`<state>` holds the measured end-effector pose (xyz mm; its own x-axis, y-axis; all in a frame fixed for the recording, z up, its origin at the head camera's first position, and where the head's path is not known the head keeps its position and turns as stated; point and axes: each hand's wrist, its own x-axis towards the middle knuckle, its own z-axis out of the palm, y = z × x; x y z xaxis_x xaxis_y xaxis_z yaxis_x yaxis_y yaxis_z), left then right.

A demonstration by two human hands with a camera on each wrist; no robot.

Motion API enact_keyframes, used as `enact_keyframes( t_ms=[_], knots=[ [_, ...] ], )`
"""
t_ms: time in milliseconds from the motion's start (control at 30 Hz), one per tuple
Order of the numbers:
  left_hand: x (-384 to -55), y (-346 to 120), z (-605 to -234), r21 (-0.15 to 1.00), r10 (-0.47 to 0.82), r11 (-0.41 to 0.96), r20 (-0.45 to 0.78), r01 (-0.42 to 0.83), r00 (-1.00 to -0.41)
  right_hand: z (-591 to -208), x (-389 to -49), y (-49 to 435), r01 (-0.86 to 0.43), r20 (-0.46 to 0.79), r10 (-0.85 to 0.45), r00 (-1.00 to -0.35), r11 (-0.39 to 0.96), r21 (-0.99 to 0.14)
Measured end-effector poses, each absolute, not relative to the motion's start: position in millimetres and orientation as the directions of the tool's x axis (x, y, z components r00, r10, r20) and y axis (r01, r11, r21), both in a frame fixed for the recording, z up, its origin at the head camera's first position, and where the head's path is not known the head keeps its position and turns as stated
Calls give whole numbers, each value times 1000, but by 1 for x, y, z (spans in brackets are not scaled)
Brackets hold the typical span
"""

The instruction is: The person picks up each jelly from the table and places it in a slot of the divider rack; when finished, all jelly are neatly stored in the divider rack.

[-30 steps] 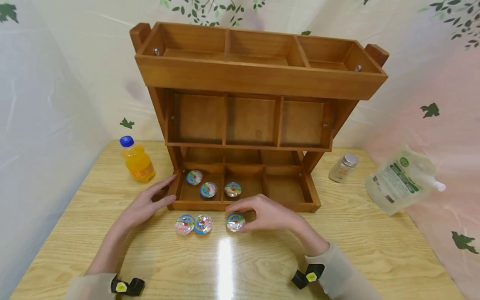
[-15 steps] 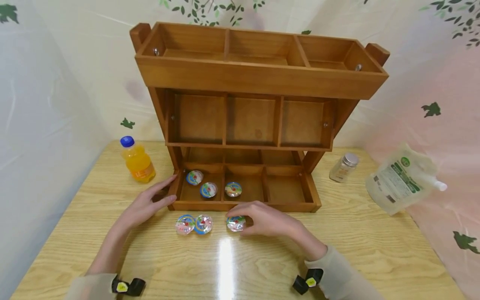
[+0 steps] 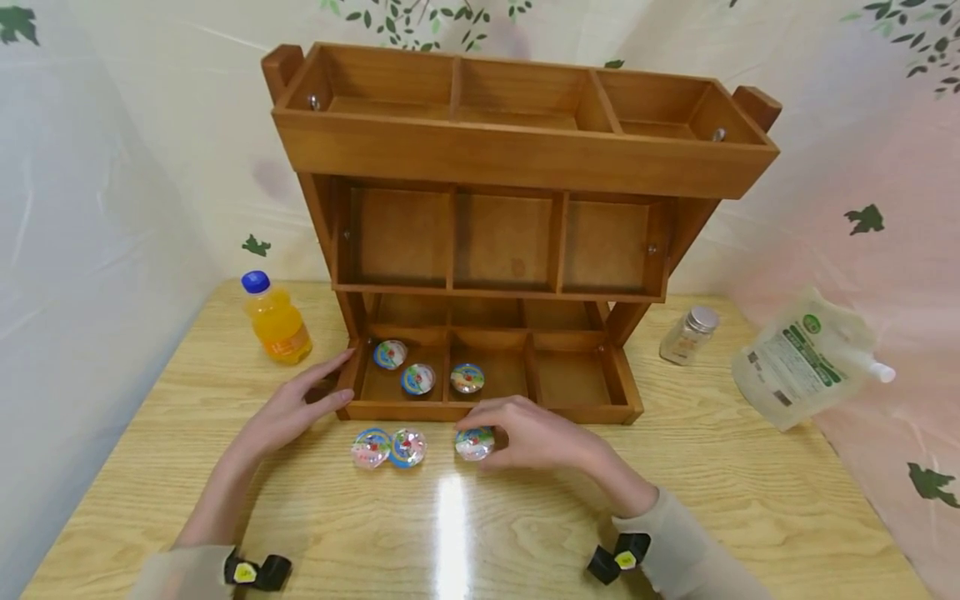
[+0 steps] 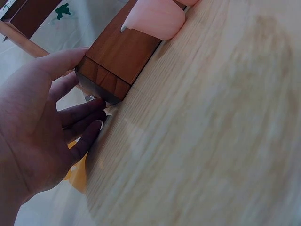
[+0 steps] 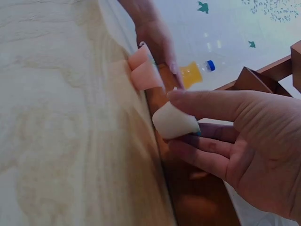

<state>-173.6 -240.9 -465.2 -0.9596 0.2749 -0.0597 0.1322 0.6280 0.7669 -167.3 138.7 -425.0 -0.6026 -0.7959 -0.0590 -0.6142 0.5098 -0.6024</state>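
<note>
My right hand pinches a small jelly cup between thumb and fingers, just in front of the rack's bottom tier. Its white body and the fingertips around it show in the right wrist view. My left hand rests with loosely straight fingers against the left end of the brown wooden rack; the left wrist view has the fingertips at its corner. Two pink jelly cups, one overlapping the other, are on the table between the hands.
Inside the bottom tier, two jelly cups occupy the left compartment and one the middle one. An orange juice bottle stands left of the rack. To its right are a silver-capped jar and a spouted pouch.
My right fingers have closed in on the jelly cup, which has tilted and shifted slightly toward the rack and right. The left hand stays in place.
</note>
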Motion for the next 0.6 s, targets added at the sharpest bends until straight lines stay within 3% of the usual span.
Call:
enact_keyframes(
  t_ms=[233,600],
  knots=[
    [-173,-241,-464,770,279,623,-58,135,-958,-412,-175,148,-592,21,-781,-624,455,-665],
    [-173,-242,-462,775,281,618,-55,137,-958,-410,-201,168,-488,138,-654,-744,391,-780]
  ],
)
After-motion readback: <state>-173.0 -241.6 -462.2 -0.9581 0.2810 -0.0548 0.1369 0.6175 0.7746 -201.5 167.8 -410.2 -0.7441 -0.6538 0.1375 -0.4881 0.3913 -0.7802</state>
